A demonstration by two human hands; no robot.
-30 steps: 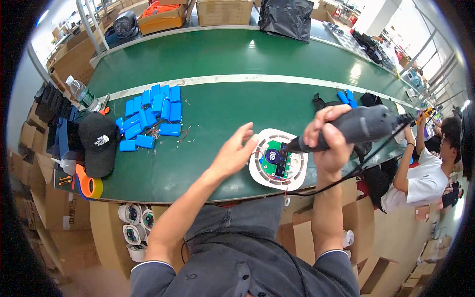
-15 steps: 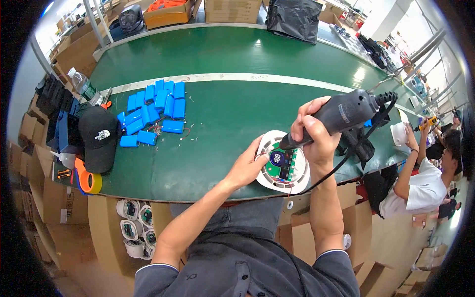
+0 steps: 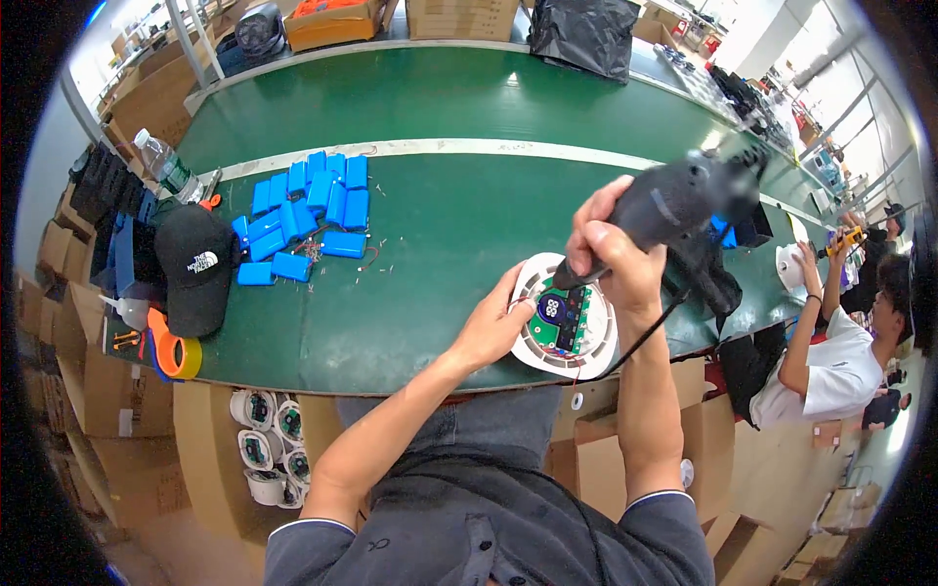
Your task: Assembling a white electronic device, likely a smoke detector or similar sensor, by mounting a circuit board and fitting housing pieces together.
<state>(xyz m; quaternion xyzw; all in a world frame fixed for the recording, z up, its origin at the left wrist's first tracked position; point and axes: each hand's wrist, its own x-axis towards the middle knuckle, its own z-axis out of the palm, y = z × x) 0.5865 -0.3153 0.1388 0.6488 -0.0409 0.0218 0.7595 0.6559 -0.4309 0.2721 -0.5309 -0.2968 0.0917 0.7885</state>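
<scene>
My left hand grips the left side of a round white plastic housing near the table's front edge, thumb over the rim. Inside the housing sits a green circuit board with a small dark round display and a black strip component. My right hand is wrapped round a black corded electric screwdriver, held tilted with its nose down at the board's upper edge. The exact spot its tip touches is hidden. The screwdriver's rear end is smeared by motion.
Blue wrapped battery packs lie piled on the green table, small loose bits beside them. At left are a black cap, tape rolls and a bottle. A box of white housings stands below. A co-worker sits at right.
The screwdriver's rear end has swung a little up and away, and my right hand has shifted slightly left with it. My left hand and the housing have barely moved.
</scene>
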